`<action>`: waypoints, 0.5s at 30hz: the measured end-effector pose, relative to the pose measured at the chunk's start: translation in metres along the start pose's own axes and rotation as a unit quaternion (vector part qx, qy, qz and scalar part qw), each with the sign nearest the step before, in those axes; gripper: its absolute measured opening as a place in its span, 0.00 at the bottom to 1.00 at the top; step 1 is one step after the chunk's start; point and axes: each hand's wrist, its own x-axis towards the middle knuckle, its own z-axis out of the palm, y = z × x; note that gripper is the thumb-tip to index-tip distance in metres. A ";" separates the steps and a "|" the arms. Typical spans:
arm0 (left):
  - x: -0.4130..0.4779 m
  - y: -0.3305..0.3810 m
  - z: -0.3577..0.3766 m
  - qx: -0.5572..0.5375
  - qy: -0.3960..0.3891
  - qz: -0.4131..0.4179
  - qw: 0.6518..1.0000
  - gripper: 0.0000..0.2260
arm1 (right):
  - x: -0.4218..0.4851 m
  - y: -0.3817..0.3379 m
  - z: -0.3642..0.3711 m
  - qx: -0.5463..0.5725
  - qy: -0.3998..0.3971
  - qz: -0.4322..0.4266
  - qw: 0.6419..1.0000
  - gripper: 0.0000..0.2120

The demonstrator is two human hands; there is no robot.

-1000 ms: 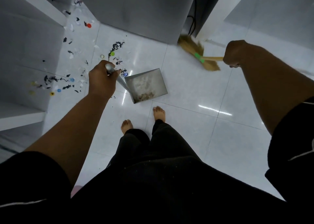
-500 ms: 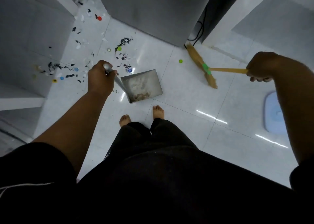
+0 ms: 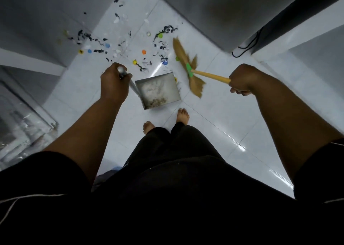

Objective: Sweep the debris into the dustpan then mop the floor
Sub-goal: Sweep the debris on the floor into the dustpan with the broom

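left hand (image 3: 114, 84) fingers curled round dustpan (image 3: 158, 90) handle, right hand (image 3: 242, 80) gripping broom (image 3: 188, 66)

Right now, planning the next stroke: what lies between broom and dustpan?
Head view: tile, a small yellow scrap and dark flecks beside the dustpan.

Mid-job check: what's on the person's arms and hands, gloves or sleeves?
No gloves, watch or rings show on the left hand or right hand. The left sleeve and right sleeve are short and black, each with a thin white line; nothing is worn below them.
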 end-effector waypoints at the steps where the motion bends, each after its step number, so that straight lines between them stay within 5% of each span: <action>1: -0.001 -0.009 -0.006 -0.003 0.007 -0.009 1.000 0.06 | -0.008 -0.007 -0.002 -0.019 0.004 -0.004 1.000 0.08; 9: -0.018 -0.078 -0.046 -0.039 0.058 -0.084 0.994 0.06 | -0.059 -0.025 -0.010 -0.105 0.032 0.029 0.994 0.07; 15: -0.038 -0.119 -0.073 -0.056 0.090 -0.125 0.986 0.05 | -0.041 -0.051 0.044 -0.007 -0.010 0.076 0.997 0.10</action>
